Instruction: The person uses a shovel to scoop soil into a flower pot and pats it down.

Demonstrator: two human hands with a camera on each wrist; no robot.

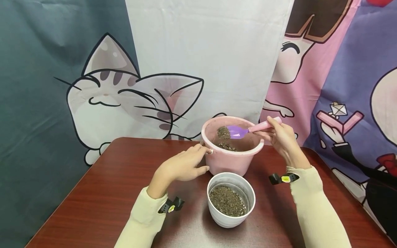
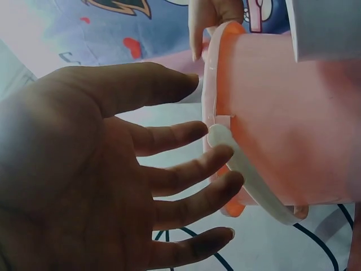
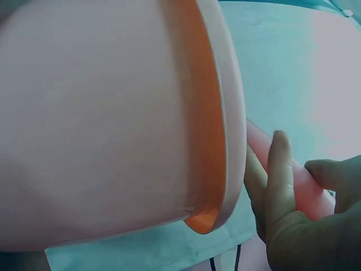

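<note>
A small garden trowel with a purple blade and a pink handle is held in my right hand; dark soil sits on its tip. The blade is over the opening of a pink bucket, with more soil inside. In the right wrist view, fingers and thumb grip the handle. My left hand is at the bucket's left rim, fingers extended and spread in the left wrist view, fingertips near the white bucket handle.
In front of the bucket stands a white pot with soil in it. Both are on a reddish-brown table. Behind the table hangs a cloth backdrop with cartoon figures. Dark wrist cameras are strapped over both sleeves.
</note>
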